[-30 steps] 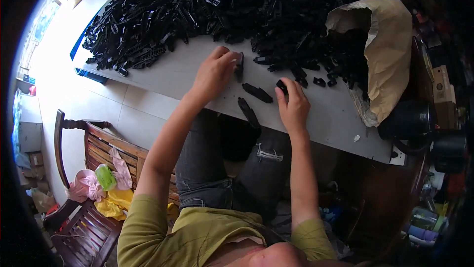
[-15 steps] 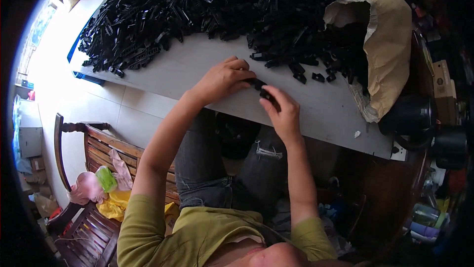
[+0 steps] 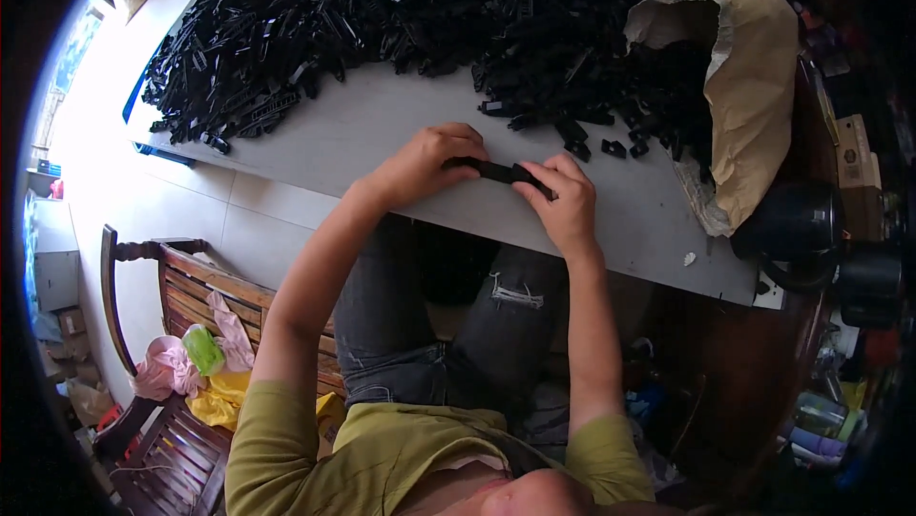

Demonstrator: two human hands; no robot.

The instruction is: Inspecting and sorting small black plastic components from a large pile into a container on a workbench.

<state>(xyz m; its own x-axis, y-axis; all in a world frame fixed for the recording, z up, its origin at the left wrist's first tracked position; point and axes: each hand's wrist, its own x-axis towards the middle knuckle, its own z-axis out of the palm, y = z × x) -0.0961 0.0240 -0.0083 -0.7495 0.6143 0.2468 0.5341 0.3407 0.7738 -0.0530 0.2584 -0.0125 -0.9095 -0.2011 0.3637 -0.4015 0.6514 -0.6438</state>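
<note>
Both hands meet above the near edge of the grey table (image 3: 382, 115), with a long, narrow black plastic part (image 3: 498, 171) stretched between them. My left hand (image 3: 431, 165) pinches its left end. The right end sits between the thumb and fingers of my right hand (image 3: 566, 203), where a small block shape stands up from it. Whether this is one part or two fitted together I cannot tell. Beyond my hands a big heap of black plastic parts (image 3: 286, 43) covers the far side of the table. A small black piece (image 3: 614, 148) lies loose at the heap's near right edge.
A torn brown paper bag (image 3: 759, 115) with black parts at its mouth lies on the right. Beside it are a black cylindrical object (image 3: 792, 220) and a cardboard box (image 3: 857, 158). A wooden bench (image 3: 224, 277) with cloths stands at lower left.
My right hand has moved slightly right and turned, and the black pieces between my hands now form one straight line. My left hand has shifted a little downward.
</note>
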